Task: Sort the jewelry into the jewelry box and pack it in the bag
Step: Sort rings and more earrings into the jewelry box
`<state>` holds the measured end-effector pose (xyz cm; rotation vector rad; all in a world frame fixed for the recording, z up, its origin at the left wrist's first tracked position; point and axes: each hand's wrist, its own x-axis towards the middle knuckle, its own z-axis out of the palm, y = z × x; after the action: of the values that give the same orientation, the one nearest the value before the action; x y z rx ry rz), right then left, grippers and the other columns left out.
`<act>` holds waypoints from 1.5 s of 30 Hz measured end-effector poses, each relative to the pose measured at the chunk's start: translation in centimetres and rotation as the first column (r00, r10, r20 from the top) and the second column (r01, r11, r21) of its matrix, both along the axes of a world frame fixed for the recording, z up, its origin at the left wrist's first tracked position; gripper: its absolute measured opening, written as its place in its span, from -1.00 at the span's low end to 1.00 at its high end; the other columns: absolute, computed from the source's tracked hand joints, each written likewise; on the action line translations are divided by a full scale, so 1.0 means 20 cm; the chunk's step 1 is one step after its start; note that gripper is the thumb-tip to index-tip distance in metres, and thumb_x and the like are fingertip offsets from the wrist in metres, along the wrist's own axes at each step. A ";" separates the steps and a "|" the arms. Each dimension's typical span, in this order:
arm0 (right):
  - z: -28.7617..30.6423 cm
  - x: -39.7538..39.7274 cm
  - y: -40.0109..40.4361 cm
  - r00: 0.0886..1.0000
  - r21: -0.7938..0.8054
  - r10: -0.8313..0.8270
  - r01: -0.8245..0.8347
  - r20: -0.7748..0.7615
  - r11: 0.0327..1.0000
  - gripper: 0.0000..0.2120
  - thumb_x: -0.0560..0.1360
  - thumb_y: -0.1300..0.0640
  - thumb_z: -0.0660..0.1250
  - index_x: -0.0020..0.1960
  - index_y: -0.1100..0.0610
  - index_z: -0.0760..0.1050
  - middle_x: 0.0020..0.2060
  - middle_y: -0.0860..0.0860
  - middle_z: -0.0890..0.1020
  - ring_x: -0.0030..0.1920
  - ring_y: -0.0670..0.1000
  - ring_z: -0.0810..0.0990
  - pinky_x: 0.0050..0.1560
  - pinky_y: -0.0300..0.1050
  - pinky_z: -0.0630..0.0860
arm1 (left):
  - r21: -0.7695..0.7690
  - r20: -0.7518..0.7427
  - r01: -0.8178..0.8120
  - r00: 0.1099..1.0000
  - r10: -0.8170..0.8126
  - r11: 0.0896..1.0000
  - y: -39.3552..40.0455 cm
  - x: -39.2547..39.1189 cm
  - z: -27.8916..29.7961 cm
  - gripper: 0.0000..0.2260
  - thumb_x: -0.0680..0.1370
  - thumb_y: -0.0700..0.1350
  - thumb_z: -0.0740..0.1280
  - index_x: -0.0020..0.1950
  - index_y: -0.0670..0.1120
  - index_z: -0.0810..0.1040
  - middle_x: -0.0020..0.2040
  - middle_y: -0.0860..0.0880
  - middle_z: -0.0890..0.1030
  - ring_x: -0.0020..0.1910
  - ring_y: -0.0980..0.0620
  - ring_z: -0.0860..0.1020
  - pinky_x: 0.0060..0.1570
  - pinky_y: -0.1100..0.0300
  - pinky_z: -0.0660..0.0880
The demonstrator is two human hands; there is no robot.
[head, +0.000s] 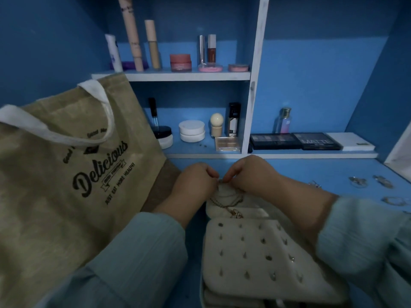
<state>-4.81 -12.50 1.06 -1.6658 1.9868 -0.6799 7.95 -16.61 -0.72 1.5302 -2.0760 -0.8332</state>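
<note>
- The jewelry box (pixel 262 252), white and padded, lies open in the lower centre of the frame, its long axis running from the bottom edge up toward the two hands.
- The near panel of the box is studded with rows of small earrings (pixel 244 247); above it, a gold necklace (pixel 229 206) lies over a padded roll at the box's far end.
- The left hand (pixel 195 185) and the right hand (pixel 251 176) meet at the centre of the frame, right at that far end, knuckles up and fingers curled inward.
- Both hands pinch narrowly at the same spot, on what looks like the top of the necklace chain or its clasp; the exact thing between the fingertips is too small to tell.
- The necklace hangs from the pinch straight down the frame, toward the person, so its length follows the box's long axis; both hands are equally near it.
- I judge the step in hand to be fixing the chain onto its holder; the next move likely needs the chain kept in line with the roll.
- Loose silver jewelry (pixel 358 181) lies on the blue surface at the right of the frame, well apart from the box, nearer the right hand.
- The burlap bag (pixel 73 174) stands at the left of the frame, beside the left forearm, nothing packed in it yet that I can see.
</note>
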 end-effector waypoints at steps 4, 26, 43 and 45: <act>-0.02 0.02 -0.01 0.990 0.005 0.048 -0.048 -0.130 0.999 -0.81 0.47 0.20 0.33 -0.08 -0.05 0.67 -0.16 -0.17 0.62 -0.07 -0.08 0.57 0.05 -0.18 0.50 | 0.046 0.055 -0.018 0.998 0.015 0.999 -0.03 -0.02 0.00 -0.89 0.54 -0.14 0.30 0.03 0.00 0.57 0.08 0.03 0.56 0.11 0.04 0.50 0.03 0.24 0.41; -0.02 0.05 -0.05 0.951 0.151 0.100 -0.057 -0.294 0.987 -0.78 0.52 0.13 0.28 0.06 0.21 0.61 0.02 0.11 0.63 0.03 0.06 0.58 0.11 -0.13 0.49 | 0.193 0.326 0.013 0.942 -0.077 0.981 -0.10 -0.06 0.02 -0.69 0.53 -0.12 0.30 0.26 -0.14 0.52 0.23 -0.12 0.53 0.19 -0.06 0.50 0.20 0.12 0.44; 0.11 0.06 0.20 0.898 0.276 0.270 -0.177 -0.347 0.945 -0.74 0.40 -0.03 0.43 0.04 0.05 0.64 0.00 -0.05 0.62 0.06 -0.04 0.54 0.12 -0.19 0.45 | -0.043 0.101 0.095 0.991 -0.091 0.995 0.09 0.10 0.07 -0.83 0.58 -0.13 0.23 0.09 -0.05 0.58 0.06 -0.01 0.59 0.04 0.04 0.53 -0.05 0.26 0.43; 0.10 0.07 0.19 0.882 0.298 0.268 -0.155 -0.387 0.942 -0.72 0.42 -0.03 0.41 0.08 0.06 0.62 0.03 -0.03 0.61 0.08 -0.02 0.54 0.12 -0.18 0.44 | -0.062 0.074 0.118 0.991 -0.114 0.991 0.10 0.10 0.07 -0.85 0.57 -0.14 0.24 0.07 -0.03 0.57 0.02 0.00 0.60 -0.04 0.08 0.52 -0.10 0.26 0.42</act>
<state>-3.37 -8.61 3.14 -1.9458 2.0145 0.0355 10.02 -14.62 0.78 1.4346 -2.2382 -0.7539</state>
